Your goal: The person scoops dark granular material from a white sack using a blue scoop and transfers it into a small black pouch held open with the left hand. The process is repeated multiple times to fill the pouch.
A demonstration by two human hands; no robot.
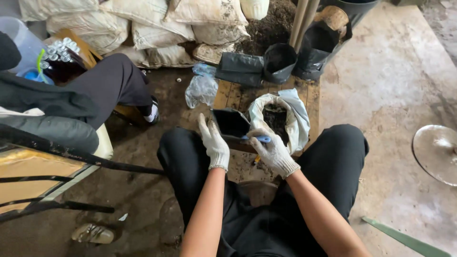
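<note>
Both my hands wear white knit gloves. My left hand (214, 142) grips the near rim of a small black plastic grow bag (231, 123), holding its mouth wide. My right hand (273, 152) is closed on a tool with a blue handle (257, 139), held across the bag's near edge. Just right of the bag stands a white sack (299, 123) with its top rolled down and dark soil (276, 118) inside. All of this rests on a low wooden board (238, 95) between my knees.
Filled black grow bags (278, 62) and flat ones (240, 69) stand at the board's far end, with piled white sacks (157, 28) behind. Another person's dark-trousered leg (114, 83) is at left. Crumpled clear plastic (201, 89), a round metal lid (435, 152) and a sandal (93, 233) lie around.
</note>
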